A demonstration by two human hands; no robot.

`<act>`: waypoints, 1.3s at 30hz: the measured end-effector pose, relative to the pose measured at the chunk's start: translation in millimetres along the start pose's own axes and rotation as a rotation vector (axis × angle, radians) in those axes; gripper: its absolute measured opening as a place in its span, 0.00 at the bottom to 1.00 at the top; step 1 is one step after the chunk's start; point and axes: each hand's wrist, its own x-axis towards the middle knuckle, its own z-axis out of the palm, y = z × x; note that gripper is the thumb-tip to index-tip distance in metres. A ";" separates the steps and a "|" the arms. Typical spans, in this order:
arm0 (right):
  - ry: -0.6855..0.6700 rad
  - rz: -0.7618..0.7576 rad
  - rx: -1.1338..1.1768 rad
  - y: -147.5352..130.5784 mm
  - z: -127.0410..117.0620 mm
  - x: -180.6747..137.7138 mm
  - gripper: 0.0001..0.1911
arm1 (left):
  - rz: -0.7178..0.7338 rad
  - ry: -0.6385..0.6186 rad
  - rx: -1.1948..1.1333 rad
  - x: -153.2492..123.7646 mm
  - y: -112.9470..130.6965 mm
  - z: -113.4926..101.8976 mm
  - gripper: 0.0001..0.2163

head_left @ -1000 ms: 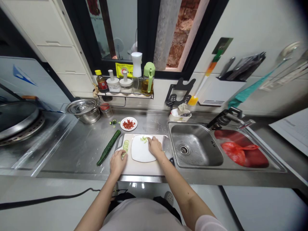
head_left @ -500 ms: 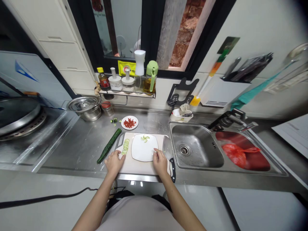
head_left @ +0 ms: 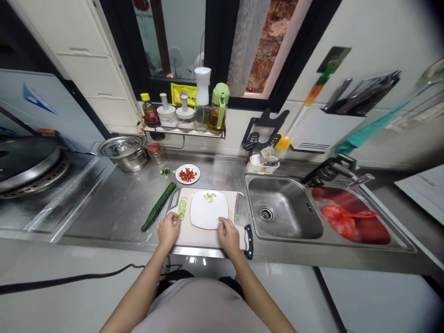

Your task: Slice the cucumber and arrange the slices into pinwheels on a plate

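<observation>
My left hand (head_left: pixel 169 230) is at the lower left of the cutting board (head_left: pixel 197 238), its fingers closed at the near end of a row of overlapping cucumber slices (head_left: pixel 183 204). The fingertips meet the lowest slice. My right hand (head_left: pixel 228 236) is at the near right edge of a white plate (head_left: pixel 204 215), thumb and fingers drawn together; anything between them is too small to make out. Several cucumber slices (head_left: pixel 209 197) lie fanned out near the plate's far edge. Left of the board lies a whole cucumber (head_left: pixel 158 206). A knife (head_left: pixel 248 241) rests along the board's right side.
Behind the board are a small dish of chopped red pieces (head_left: pixel 188 174) and cucumber scraps (head_left: pixel 165 171). A lidded steel pot (head_left: pixel 125 155) stands back left. On the right is a double sink (head_left: pixel 284 208) with a red plastic bag (head_left: pixel 342 221). Seasoning bottles line a wall shelf (head_left: pixel 187 132).
My left hand has moved slightly forward and its fingers have closed in at the lowest cucumber slice. The right hand's fingers have drawn slightly left over the plate's edge. The view has shifted slightly.
</observation>
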 end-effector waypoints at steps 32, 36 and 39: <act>-0.103 -0.452 0.146 -66.8 -56.6 84.0 0.08 | 0.052 -0.466 -0.846 9.7 117.1 -26.3 0.22; -0.106 -0.597 0.062 -68.5 -67.8 87.4 0.11 | -0.151 -0.666 -0.990 10.7 127.8 -32.0 0.22; -0.110 -0.640 0.030 -67.4 -72.1 89.5 0.12 | -0.175 -0.646 -1.040 11.2 133.9 -35.1 0.20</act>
